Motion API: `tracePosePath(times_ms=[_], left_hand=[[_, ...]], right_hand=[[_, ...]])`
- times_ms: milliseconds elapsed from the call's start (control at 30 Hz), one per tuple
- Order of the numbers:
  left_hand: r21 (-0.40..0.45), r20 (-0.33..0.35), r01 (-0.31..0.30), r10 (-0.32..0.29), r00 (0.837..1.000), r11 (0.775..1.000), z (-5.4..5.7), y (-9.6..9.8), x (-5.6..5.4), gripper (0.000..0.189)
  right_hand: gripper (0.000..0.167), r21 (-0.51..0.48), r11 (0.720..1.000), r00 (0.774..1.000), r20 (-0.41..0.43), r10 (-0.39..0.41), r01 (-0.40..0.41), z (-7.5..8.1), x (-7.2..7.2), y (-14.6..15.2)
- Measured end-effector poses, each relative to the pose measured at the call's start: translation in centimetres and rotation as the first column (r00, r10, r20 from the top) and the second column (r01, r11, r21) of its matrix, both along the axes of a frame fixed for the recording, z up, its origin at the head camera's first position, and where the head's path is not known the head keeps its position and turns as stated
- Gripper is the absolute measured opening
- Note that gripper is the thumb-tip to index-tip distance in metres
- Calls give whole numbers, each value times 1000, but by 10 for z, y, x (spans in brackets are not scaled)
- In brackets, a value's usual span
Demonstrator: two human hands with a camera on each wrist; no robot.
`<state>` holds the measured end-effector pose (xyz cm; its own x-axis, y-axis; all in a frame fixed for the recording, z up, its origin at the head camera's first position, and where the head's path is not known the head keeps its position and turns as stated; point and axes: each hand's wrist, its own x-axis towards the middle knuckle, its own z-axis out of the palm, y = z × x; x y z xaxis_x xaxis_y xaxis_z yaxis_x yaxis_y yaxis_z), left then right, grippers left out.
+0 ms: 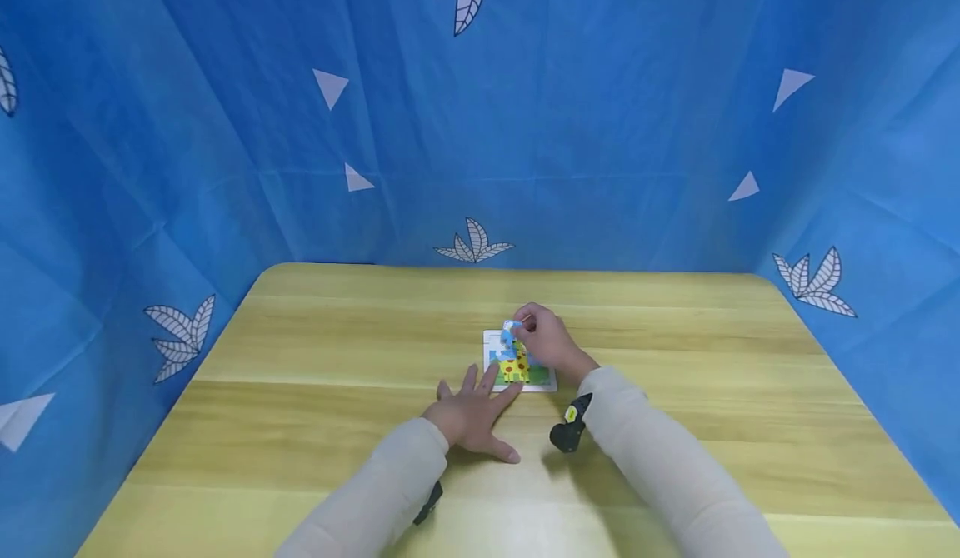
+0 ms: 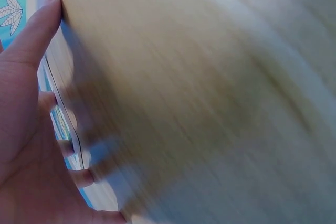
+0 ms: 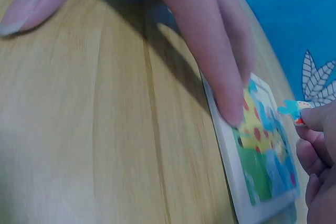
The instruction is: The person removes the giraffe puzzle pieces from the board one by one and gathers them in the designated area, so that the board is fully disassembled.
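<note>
A small jigsaw puzzle [image 1: 516, 372] with a yellow, red-spotted giraffe lies in a white frame [image 3: 224, 153] on the wooden table. My right hand [image 1: 551, 343] pinches a blue and white puzzle piece [image 3: 290, 108] between thumb and fingers, raised over the far part of the puzzle. Part of that piece is hidden by the fingertips. My left hand [image 1: 474, 418] lies spread on the near side, with its fingertips at the frame's near edge and its thumb out to the right. In the left wrist view the fingers [image 2: 44, 24] are straight and apart.
The light wooden table [image 1: 337, 333] has rounded far corners. Blue cloth [image 1: 600, 108] with white leaf and triangle prints hangs behind it and at both sides. A black wrist device [image 1: 572, 425] sits under the right sleeve.
</note>
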<state>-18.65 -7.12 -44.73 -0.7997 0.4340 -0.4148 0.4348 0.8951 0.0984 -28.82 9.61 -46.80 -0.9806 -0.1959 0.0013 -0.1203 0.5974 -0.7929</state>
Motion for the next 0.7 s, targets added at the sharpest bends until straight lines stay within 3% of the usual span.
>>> tracePosePath(times_ms=[267,700], left_hand=[[5,10,-9,9,1000,1000,-1,-1,-3,101],[29,27,-26,25,999,999,1,3,2,100]], right_hand=[[18,-3,1000,1000,2,-12,12,4,0,34],[22,97,995,999,41,24,-27,1,8,94]])
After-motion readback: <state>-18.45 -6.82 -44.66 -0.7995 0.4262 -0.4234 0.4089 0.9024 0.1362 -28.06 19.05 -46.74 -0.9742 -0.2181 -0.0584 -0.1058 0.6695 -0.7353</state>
